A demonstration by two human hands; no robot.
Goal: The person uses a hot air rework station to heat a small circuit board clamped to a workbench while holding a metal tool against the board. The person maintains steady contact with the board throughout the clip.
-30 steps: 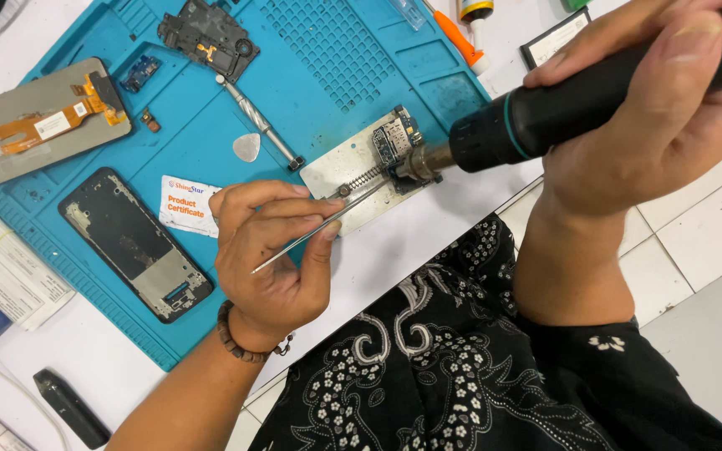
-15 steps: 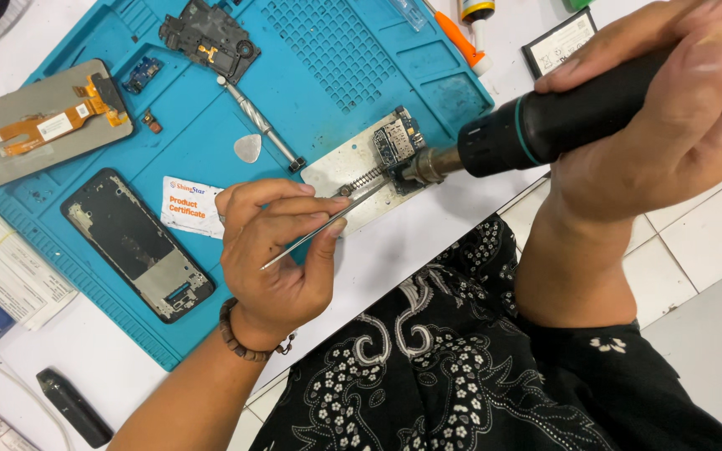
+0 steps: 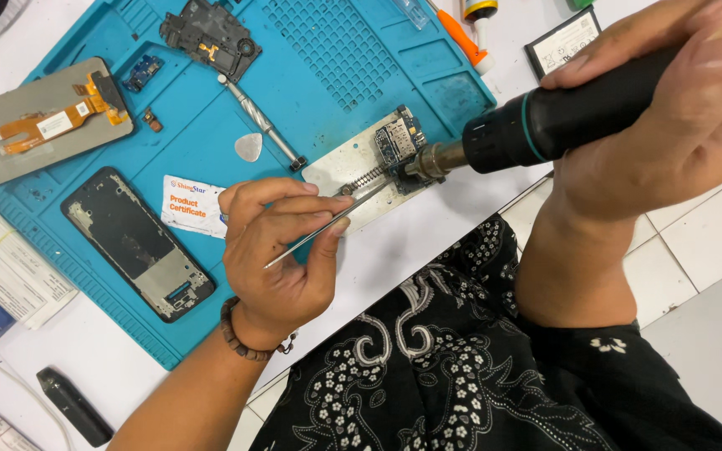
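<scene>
Blue silicone covers much of the white table [image 3: 428, 242] as a repair mat [image 3: 211, 142], and a person works at its near edge with both hands. The left hand [image 3: 282, 250] pinches slim metal tweezers [image 3: 327, 225] between thumb and fingers, their tips reaching up to a small circuit board [image 3: 399, 144] that is clamped on a silver metal holder plate [image 3: 353, 167] lying at the mat's edge. The right hand [image 3: 678, 117] is wrapped tight around the black handle of a hot-air tool [image 3: 578, 108], whose metal nozzle points straight at the same board and sits just beside it; whether it touches cannot be told.

Further along the mat lie a phone frame [image 3: 139, 242] with its back open, a display panel [image 3: 43, 125] face down with an orange flex cable, a black plastic cover piece [image 3: 209, 35], a small blue board [image 3: 142, 72], a grey triangular pick [image 3: 249, 147] and a thin metal rod-shaped tool [image 3: 262, 127]. A white paper card [image 3: 192, 205] rests just left of the left hand. A flat battery [image 3: 563, 40] lies on the table beyond the mat, near an orange-handled tool [image 3: 461, 38]. A beaded bracelet [image 3: 244, 342] circles the left wrist, and the person wears a black shirt [image 3: 461, 367] with a white floral pattern.
</scene>
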